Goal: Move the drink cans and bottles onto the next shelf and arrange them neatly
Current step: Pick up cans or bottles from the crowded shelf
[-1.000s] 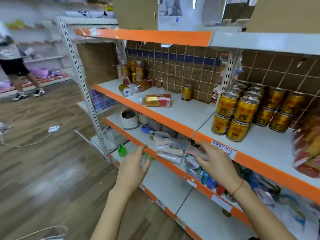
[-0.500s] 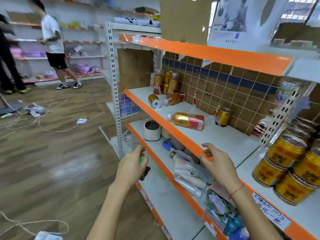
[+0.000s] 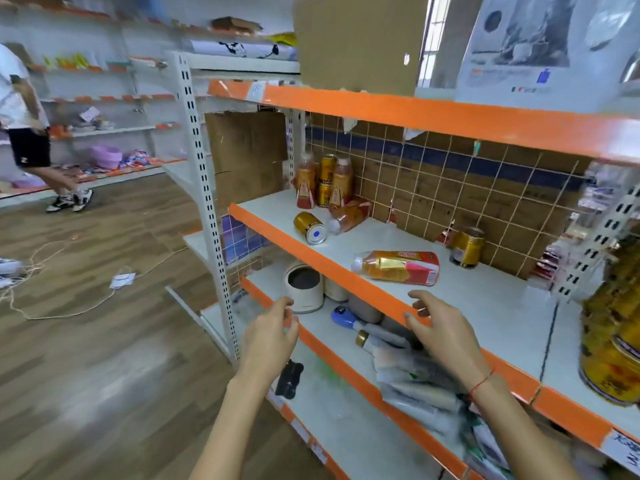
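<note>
Bottles (image 3: pixel 398 266) — four, two lying | cans (image 3: pixel 310 227) — four on shelf (image 3: pixel 485 299) | both hands (image 3: pixel 446 337) spread, empty

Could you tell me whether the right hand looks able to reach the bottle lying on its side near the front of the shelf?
Probably yes. The right hand is empty at the shelf's orange front edge, and the lying bottle sits just beyond it with bare shelf between and nothing stacked around it.
</note>
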Available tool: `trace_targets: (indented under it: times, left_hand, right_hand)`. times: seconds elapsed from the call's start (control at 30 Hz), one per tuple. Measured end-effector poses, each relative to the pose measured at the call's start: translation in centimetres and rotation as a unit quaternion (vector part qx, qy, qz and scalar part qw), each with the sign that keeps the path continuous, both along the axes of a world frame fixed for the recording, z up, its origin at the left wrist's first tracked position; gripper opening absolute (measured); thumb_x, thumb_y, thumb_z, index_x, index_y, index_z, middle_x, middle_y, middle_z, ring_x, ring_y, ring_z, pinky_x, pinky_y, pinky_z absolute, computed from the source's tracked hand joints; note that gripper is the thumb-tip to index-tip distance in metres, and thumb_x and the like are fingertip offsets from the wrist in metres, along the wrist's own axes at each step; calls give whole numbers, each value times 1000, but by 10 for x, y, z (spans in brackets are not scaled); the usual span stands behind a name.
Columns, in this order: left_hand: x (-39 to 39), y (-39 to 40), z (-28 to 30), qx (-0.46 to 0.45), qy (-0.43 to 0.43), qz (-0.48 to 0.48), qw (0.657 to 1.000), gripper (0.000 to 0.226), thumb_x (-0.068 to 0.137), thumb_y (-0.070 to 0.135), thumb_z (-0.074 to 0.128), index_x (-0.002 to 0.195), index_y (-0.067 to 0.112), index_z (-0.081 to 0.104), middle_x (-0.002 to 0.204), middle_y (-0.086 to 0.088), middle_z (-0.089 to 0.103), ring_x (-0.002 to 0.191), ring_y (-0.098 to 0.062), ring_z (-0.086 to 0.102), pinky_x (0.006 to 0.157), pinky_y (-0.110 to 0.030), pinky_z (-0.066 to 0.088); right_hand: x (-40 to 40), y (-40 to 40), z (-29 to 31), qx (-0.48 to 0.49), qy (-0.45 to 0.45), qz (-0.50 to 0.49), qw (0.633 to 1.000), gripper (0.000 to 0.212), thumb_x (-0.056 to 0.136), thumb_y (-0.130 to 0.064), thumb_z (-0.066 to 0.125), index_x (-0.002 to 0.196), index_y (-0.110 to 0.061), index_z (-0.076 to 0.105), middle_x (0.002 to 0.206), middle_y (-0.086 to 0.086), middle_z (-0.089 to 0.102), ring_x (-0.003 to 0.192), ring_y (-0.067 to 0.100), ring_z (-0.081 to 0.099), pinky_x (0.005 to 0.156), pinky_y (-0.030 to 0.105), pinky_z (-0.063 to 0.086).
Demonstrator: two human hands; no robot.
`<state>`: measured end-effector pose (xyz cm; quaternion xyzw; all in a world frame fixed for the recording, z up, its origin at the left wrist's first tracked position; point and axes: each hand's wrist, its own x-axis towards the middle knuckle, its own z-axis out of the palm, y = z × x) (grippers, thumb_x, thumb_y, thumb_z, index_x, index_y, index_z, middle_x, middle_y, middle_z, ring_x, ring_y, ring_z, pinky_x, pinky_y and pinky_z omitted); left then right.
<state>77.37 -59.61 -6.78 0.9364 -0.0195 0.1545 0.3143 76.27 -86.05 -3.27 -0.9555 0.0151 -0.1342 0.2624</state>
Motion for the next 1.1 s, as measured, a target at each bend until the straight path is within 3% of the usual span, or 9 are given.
trace_targets:
  times: [0.2, 0.43, 0.6, 0.73, 1.1]
  left_hand:
    - [58, 41, 10, 12, -1, -71, 997, 38, 96, 27, 49, 133, 18, 48, 128, -1, 58, 108, -16, 58, 85, -30, 45]
    - [111, 50, 12, -1, 4, -134, 991, 36, 93, 22, 52, 129, 15, 52, 128, -4, 56, 114, -22, 55, 92, -38, 46]
    - [144, 53, 12, -9, -21, -151, 988, 30, 92, 22, 53, 122, 21, 54, 118, 0, 58, 107, -22, 57, 86, -37, 47]
    - [172, 58, 22, -8, -18, -150, 989, 34, 93, 24, 52, 127, 20, 51, 126, 2, 57, 113, -18, 54, 91, -38, 46]
    - [240, 66, 36, -13, -19, -126, 992, 38, 94, 22, 51, 132, 21, 47, 126, -1, 55, 110, -19, 54, 87, -33, 46]
  right_hand:
    - [24, 44, 5, -20, -3, -46, 999, 38, 91, -30, 56, 128, -22, 52, 117, 1, 64, 104, 19, 60, 80, 32, 49]
    - [46, 60, 1, -32, 2, -86, 996, 36, 90, -30, 58, 125, -21, 54, 116, 2, 65, 103, 18, 61, 80, 31, 49]
    - [81, 67, 4, -27, -25, -80, 996, 29, 87, -23, 61, 117, -21, 60, 108, 2, 66, 98, 18, 62, 72, 29, 46]
    - [116, 71, 12, -6, -53, -59, 997, 23, 87, -20, 61, 110, -21, 62, 102, -2, 68, 93, 18, 63, 72, 31, 49]
    - [194, 72, 24, -21, -23, -55, 998, 35, 91, -27, 56, 125, -21, 56, 112, 1, 65, 100, 17, 61, 82, 30, 48]
